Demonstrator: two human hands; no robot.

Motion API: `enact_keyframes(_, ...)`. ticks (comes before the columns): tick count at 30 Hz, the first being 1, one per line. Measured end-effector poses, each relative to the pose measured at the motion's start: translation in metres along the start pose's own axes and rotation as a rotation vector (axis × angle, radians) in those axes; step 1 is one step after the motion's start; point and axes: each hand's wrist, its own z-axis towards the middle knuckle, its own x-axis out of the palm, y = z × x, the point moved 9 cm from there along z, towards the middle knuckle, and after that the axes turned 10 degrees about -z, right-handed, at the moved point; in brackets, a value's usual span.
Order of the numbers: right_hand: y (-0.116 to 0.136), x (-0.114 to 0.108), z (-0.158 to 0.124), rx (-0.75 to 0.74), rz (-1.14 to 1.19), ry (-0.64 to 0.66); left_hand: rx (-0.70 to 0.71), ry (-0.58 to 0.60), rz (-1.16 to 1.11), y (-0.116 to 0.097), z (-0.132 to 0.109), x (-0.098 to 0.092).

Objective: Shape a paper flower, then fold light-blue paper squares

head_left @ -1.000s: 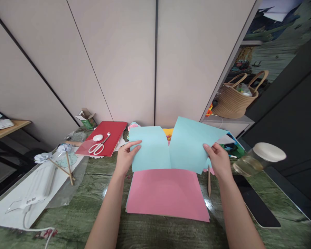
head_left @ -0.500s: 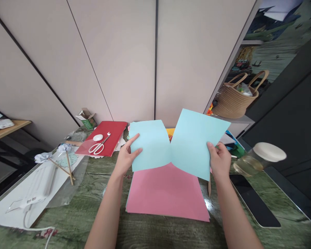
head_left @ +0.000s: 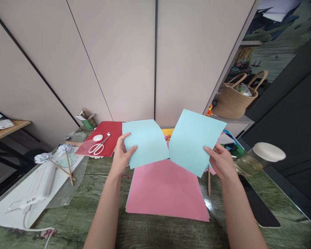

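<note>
Mid-frame, over the far edge of the pink sheet (head_left: 168,193), the left hand (head_left: 121,157) pinches the left blue piece (head_left: 146,143); the right hand (head_left: 224,162) pinches the right blue piece (head_left: 193,141). Light, level pinches should best prevent creasing.

One left hand (head_left: 121,157) and one right hand (head_left: 222,162) are holding two light-blue paper panels (head_left: 146,143), one between the fingers (head_left: 132,150) of each. One pink-topped paper stack (head_left: 168,192) is lying below the fingers. Left of the left fingers, two paper flowers (head_left: 43,158) and one pair of scissors (head_left: 100,146) are resting. Right of the right fingers, one phone (head_left: 263,209), one lidded jar (head_left: 252,162) and one basket (head_left: 234,100) are sitting.
</note>
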Motion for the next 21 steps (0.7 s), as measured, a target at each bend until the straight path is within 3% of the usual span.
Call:
enact_keyframes(6,-0.011,-0.024,0.003,0.002,0.008,-0.248,-0.006,-0.103,0.004,0.006,0.0,-0.011)
enact_keyframes(14,0.003,-0.024,-0.007,-0.1,-0.207,-0.389,0.015,0.089,0.151,-0.004,-0.003,0.011)
enact_keyframes(21,0.021,-0.028,-0.017,-0.228,-0.333,-0.498,0.039,0.142,0.162,-0.014,-0.008,0.016)
